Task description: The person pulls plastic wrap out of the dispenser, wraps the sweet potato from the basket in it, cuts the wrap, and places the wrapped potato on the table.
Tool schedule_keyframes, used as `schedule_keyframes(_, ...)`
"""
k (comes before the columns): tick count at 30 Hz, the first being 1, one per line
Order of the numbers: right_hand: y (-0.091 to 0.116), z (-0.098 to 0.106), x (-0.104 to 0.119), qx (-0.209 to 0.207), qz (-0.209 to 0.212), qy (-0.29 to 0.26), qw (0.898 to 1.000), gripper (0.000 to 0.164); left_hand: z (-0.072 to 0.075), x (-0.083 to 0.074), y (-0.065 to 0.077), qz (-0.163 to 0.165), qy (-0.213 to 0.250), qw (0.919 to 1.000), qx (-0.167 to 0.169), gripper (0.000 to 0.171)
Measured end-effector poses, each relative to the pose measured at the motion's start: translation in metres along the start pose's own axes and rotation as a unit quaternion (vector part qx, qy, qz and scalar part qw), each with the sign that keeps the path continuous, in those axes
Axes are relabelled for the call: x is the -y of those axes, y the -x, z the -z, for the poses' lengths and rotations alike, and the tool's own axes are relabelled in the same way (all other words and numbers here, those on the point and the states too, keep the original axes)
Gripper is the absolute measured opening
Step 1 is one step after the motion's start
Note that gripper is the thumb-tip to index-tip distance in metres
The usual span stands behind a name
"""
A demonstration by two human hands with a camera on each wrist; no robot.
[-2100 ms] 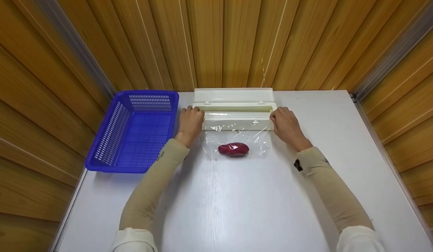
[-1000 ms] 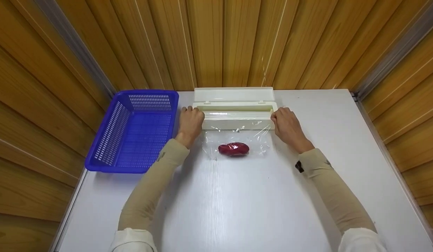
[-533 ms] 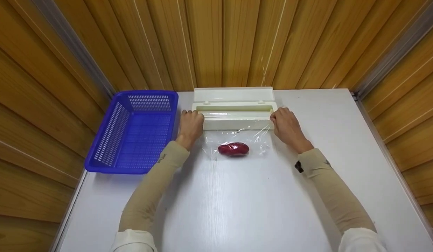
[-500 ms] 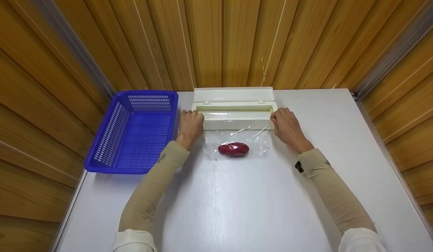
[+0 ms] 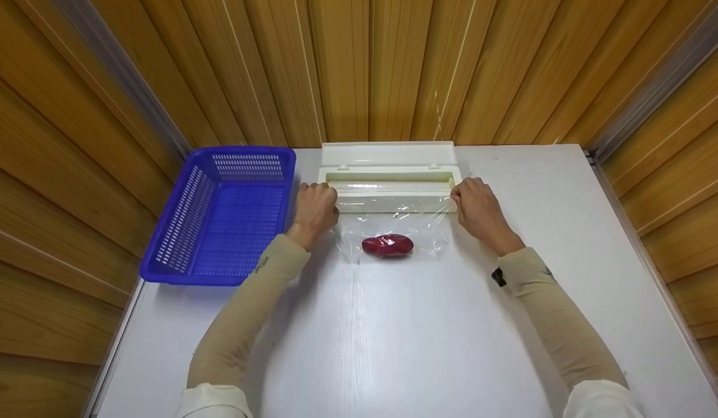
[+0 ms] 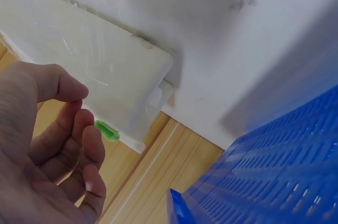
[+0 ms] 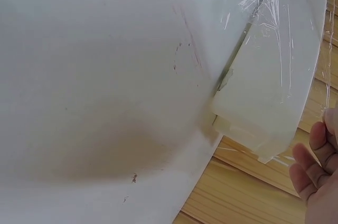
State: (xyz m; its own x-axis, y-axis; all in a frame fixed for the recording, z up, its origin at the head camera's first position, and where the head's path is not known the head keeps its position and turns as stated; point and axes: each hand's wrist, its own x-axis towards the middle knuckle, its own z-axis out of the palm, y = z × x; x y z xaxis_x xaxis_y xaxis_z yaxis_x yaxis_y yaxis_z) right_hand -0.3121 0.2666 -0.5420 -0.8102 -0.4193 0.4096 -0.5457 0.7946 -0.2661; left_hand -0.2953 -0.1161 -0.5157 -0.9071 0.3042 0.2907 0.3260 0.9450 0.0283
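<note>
A white cling film dispenser box (image 5: 364, 205) stands at the back of the table with its lid (image 5: 388, 154) raised. Inside lies a film roll (image 5: 388, 187). Clear cling film (image 5: 434, 232) comes over the front wall and covers a dark red, oblong object (image 5: 388, 245) lying on the table. My left hand (image 5: 316, 209) pinches the film's left edge between thumb and index finger at the box's left end; its other fingers curl loosely in the left wrist view. At the right end, my right hand (image 5: 480, 209) pinches the opposite edge, with film stretching up from the fingertips in the right wrist view.
A blue perforated plastic basket (image 5: 290, 197) stands left of the box, close beside my left forearm. The white table (image 5: 393, 337) meets wood-patterned walls (image 5: 393, 69) at the back. A small green part (image 6: 108, 130) shows at the box's left end.
My left hand has shifted slightly toward me along the box's left end. The right hand keeps its hold. The red object and film stay in place; the whole head view has shifted slightly.
</note>
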Motion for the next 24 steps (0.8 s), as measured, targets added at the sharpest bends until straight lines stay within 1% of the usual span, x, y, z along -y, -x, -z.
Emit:
schedule_keyframes(3,0.002,0.002,0.0,-0.002,0.004,-0.001,1.0,0.01,0.003,0.0,0.002,-0.004,0.008,1.0,-0.001,0.009)
schedule_keyframes(5,0.003,0.003,0.001,-0.005,0.009,-0.001,1.0,0.01,0.006,0.0,0.004,-0.007,0.012,0.9999,-0.008,0.008)
schedule_keyframes(12,0.009,0.007,0.004,-0.019,0.021,-0.008,1.0,0.007,0.015,-0.003,0.009,-0.024,0.001,0.9995,-0.019,0.006)
schedule_keyframes(15,0.012,0.011,0.007,-0.021,0.027,-0.006,0.999,0.007,0.019,-0.006,0.011,-0.029,0.003,0.9992,-0.026,0.007)
schedule_keyframes(19,0.014,0.016,0.011,-0.015,0.023,-0.006,1.0,0.009,0.025,-0.01,0.012,-0.031,0.009,0.999,-0.03,0.007)
schedule_keyframes(22,0.015,0.019,0.013,-0.009,0.016,-0.012,1.0,0.008,0.03,-0.013,0.014,-0.027,0.009,0.9992,-0.029,0.002)
schedule_keyframes(24,0.016,0.021,0.014,-0.009,0.013,-0.015,1.0,0.008,0.032,-0.014,0.015,-0.026,0.006,0.9991,-0.032,0.001)
